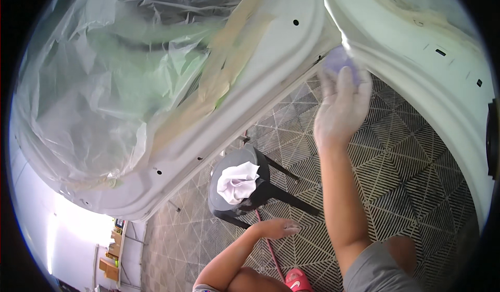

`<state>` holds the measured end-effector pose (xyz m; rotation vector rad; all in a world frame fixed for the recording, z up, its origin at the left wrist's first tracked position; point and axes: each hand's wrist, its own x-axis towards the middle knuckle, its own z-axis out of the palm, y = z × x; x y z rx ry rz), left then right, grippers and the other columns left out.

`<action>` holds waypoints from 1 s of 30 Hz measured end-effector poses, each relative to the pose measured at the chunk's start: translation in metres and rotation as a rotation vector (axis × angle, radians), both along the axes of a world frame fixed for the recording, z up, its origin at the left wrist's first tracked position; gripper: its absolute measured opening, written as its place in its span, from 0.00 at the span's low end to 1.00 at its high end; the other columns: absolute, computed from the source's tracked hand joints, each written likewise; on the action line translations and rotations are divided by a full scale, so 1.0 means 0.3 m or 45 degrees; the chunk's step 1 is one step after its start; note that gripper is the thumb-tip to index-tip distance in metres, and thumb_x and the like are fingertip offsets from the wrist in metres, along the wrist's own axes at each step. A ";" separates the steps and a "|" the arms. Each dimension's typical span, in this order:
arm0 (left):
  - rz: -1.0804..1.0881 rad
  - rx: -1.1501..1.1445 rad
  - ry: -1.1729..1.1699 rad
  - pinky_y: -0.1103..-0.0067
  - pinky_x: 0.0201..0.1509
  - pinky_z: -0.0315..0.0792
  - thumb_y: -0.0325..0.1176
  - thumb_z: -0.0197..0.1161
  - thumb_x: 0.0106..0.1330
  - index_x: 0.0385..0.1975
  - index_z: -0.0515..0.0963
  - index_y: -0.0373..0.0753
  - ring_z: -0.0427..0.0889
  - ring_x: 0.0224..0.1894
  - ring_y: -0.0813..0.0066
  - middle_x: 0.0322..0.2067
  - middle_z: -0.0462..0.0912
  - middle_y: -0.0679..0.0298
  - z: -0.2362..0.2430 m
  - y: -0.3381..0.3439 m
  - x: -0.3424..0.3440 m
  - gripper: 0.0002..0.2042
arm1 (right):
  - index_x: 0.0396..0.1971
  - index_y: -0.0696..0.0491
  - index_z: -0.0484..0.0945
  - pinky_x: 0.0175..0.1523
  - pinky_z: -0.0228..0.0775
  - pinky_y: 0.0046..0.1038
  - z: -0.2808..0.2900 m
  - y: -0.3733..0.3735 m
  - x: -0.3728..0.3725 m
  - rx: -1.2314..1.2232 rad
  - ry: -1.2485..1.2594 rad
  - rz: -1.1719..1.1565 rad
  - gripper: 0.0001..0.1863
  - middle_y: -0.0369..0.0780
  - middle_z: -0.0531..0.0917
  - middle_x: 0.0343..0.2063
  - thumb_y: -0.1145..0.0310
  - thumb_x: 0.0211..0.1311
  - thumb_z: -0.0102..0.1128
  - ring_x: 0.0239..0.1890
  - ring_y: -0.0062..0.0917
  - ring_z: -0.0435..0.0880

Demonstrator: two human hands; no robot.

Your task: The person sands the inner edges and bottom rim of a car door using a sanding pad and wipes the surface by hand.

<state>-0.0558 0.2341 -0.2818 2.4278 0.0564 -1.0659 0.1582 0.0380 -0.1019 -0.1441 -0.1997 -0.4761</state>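
My right hand (341,107), dusted white, reaches up to the corner where the pale car door meets the body. Its fingers are closed on a thin purple sanding sheet (338,58), pressed against the painted door jamb (359,57); hand and sheet are slightly blurred. Low in the view, my left hand (278,228) hangs relaxed beside my knee. Its fingers are loosely extended, with white dust on the tips and nothing seen in them. The door's inner panel (245,91) runs diagonally across the upper left.
Clear plastic film (104,94) and tan masking tape (229,57) cover much of the door. Below it, a dark stool (221,162) carries a crumpled white cloth (238,182). A red hose (272,253) crosses the patterned tile floor (390,156). Cardboard boxes (109,268) stand at lower left.
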 end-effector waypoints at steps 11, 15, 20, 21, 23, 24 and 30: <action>-0.041 0.066 0.005 0.64 0.68 0.66 0.57 0.47 0.75 0.65 0.70 0.39 0.74 0.63 0.51 0.62 0.74 0.49 -0.004 -0.045 0.015 0.30 | 0.49 0.60 0.70 0.38 0.81 0.23 0.063 0.005 -0.033 -0.154 -0.074 0.235 0.16 0.42 0.82 0.39 0.74 0.66 0.65 0.37 0.21 0.83; 0.002 0.082 0.027 0.64 0.68 0.67 0.56 0.48 0.75 0.64 0.70 0.39 0.74 0.63 0.51 0.62 0.74 0.48 -0.003 -0.044 0.004 0.29 | 0.44 0.60 0.72 0.37 0.79 0.21 0.081 0.023 -0.047 -0.213 -0.024 0.179 0.14 0.41 0.81 0.37 0.72 0.66 0.66 0.36 0.18 0.82; -0.162 0.030 -0.048 0.63 0.68 0.66 0.55 0.50 0.74 0.65 0.70 0.39 0.73 0.64 0.50 0.63 0.72 0.48 -0.148 0.096 -0.036 0.29 | 0.36 0.57 0.71 0.32 0.69 0.19 0.098 0.267 -0.260 -0.307 -0.079 -0.165 0.12 0.36 0.79 0.30 0.68 0.68 0.65 0.28 0.14 0.74; -0.113 -0.035 -0.134 0.63 0.69 0.65 0.55 0.49 0.74 0.66 0.69 0.39 0.72 0.64 0.49 0.64 0.72 0.47 -0.162 0.109 -0.050 0.30 | 0.35 0.57 0.71 0.32 0.68 0.19 0.093 0.285 -0.252 -0.292 -0.109 -0.171 0.11 0.37 0.79 0.29 0.68 0.68 0.64 0.28 0.14 0.73; -0.079 0.000 -0.081 0.63 0.69 0.65 0.56 0.48 0.75 0.66 0.68 0.39 0.72 0.65 0.49 0.63 0.72 0.46 -0.089 0.020 -0.006 0.30 | 0.34 0.57 0.71 0.33 0.68 0.20 0.068 0.230 -0.160 -0.336 -0.030 -0.211 0.11 0.38 0.78 0.28 0.68 0.69 0.63 0.28 0.15 0.73; -0.007 0.065 -0.030 0.63 0.69 0.64 0.56 0.48 0.75 0.66 0.68 0.38 0.72 0.65 0.48 0.63 0.73 0.46 -0.027 -0.019 -0.003 0.30 | 0.34 0.57 0.71 0.33 0.68 0.20 0.081 0.163 -0.102 -0.363 0.073 -0.210 0.10 0.38 0.78 0.28 0.68 0.69 0.62 0.28 0.16 0.73; -0.060 0.048 -0.100 0.62 0.70 0.63 0.55 0.47 0.75 0.66 0.68 0.37 0.71 0.65 0.47 0.63 0.72 0.46 -0.062 0.055 -0.053 0.30 | 0.36 0.58 0.69 0.37 0.69 0.24 0.156 0.212 -0.229 -0.353 0.171 -0.374 0.08 0.41 0.79 0.32 0.73 0.69 0.60 0.32 0.19 0.75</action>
